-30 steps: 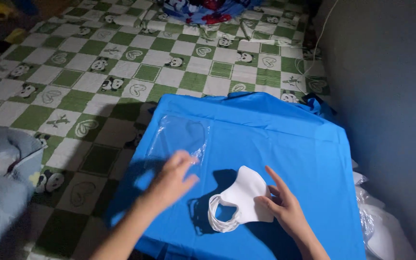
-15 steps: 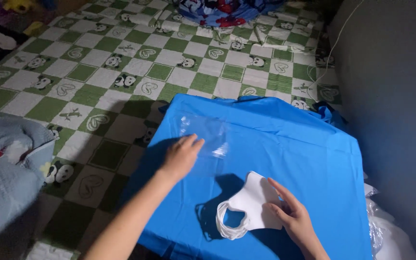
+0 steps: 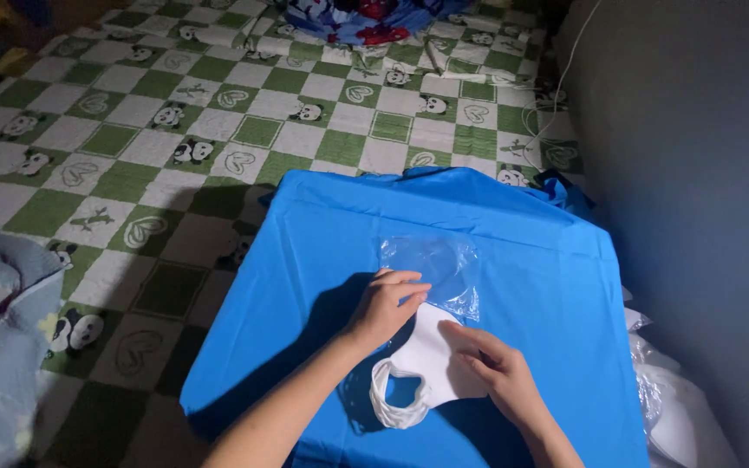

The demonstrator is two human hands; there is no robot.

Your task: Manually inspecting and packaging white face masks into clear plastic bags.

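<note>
Low in the frame's middle, a white mask (image 3: pixel 431 360) was being slid into a clear bag (image 3: pixel 433 264). The bag's edge was pinched by the left hand (image 3: pixel 385 305); the mask was pressed flat by the right hand (image 3: pixel 498 373), fingers together. A wider opening seemed needed next.

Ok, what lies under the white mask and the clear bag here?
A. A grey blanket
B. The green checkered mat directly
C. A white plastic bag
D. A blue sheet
D: the mask and the clear bag both lie on the blue sheet, which is spread over the checkered mat.

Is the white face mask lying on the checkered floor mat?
No, the white face mask lies on the blue sheet, under both hands.
</note>
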